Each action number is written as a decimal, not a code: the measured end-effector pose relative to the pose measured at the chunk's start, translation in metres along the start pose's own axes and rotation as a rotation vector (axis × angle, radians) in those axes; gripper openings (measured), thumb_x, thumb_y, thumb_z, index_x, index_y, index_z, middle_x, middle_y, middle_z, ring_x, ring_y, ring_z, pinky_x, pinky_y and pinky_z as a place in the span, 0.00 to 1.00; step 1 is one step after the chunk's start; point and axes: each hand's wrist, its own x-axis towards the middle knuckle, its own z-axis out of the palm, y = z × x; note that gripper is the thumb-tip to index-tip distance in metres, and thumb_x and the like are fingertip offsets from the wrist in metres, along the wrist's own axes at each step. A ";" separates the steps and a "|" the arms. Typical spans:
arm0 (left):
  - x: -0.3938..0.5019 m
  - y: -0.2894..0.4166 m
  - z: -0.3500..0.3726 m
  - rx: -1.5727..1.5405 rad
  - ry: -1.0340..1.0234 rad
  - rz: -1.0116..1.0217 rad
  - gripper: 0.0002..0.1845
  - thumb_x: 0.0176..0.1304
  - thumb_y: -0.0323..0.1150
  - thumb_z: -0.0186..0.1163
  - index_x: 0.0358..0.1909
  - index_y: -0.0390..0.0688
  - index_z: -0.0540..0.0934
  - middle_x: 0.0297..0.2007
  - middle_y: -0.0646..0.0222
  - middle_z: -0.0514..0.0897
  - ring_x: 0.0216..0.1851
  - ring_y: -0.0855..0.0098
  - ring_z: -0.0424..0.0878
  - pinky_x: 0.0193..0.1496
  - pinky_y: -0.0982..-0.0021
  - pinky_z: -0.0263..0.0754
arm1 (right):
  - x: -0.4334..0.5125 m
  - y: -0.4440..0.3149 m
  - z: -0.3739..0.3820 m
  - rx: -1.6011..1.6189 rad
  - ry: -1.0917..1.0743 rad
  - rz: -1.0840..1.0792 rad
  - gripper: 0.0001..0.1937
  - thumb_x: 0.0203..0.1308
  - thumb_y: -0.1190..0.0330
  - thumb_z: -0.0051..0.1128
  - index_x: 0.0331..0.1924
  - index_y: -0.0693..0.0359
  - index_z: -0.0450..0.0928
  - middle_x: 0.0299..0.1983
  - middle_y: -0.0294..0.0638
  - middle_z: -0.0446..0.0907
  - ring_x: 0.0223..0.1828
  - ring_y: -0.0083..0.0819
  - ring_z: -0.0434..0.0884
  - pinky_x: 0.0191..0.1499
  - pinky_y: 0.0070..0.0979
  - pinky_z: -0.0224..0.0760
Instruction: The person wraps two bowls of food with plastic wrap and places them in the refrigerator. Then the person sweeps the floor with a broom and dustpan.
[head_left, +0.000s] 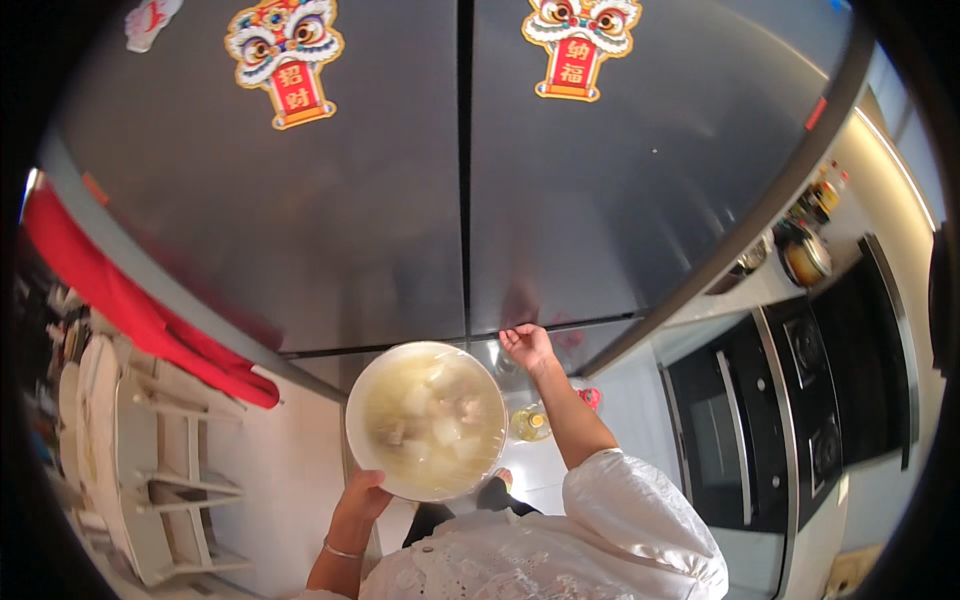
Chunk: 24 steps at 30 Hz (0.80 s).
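My left hand (365, 493) grips the lower left rim of a round white bowl (354, 442), covered in clear plastic wrap. Pale broth with white chunks and brownish pieces, perhaps meat, shows through the film. Before me stands a dark grey refrigerator (360, 225) with upper doors split by a vertical gap. My right hand (527, 346), fingers curled and holding nothing visible, is at the bottom edge of the right door; whether the fingertips hook under that edge cannot be told. Two lion-head stickers (285, 60) decorate the doors.
On the floor below my right forearm stands an oil bottle (530, 423) beside something red. A white table (135, 480) with chairs and a red cloth (150, 315) are at left. Built-in ovens (712, 427), a counter, a pot (806, 256) and bottles line the right.
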 end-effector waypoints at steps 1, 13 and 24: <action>-0.007 -0.004 0.003 -0.010 0.047 0.007 0.38 0.42 0.38 0.62 0.59 0.37 0.64 0.54 0.61 0.72 0.54 0.60 0.72 0.57 0.59 0.68 | 0.003 0.001 0.001 -0.006 0.005 0.013 0.05 0.48 0.80 0.44 0.28 0.61 0.70 0.33 0.41 0.75 0.35 0.33 0.74 0.47 0.39 0.69; -0.060 -0.012 0.007 -0.057 0.135 0.205 0.34 0.46 0.39 0.58 0.58 0.36 0.66 0.54 0.60 0.74 0.55 0.60 0.71 0.56 0.58 0.68 | -0.081 0.013 -0.060 -0.150 -0.030 -0.005 0.07 0.38 0.79 0.43 0.23 0.57 0.68 0.26 0.36 0.72 0.26 0.30 0.71 0.43 0.37 0.68; -0.065 0.012 0.023 0.072 -0.158 0.096 0.36 0.53 0.41 0.53 0.63 0.39 0.57 0.58 0.55 0.67 0.55 0.48 0.71 0.44 0.44 0.76 | -0.322 -0.015 -0.218 -0.310 0.225 -0.500 0.26 0.56 0.45 0.48 0.55 0.49 0.65 0.51 0.33 0.68 0.49 0.31 0.68 0.50 0.41 0.64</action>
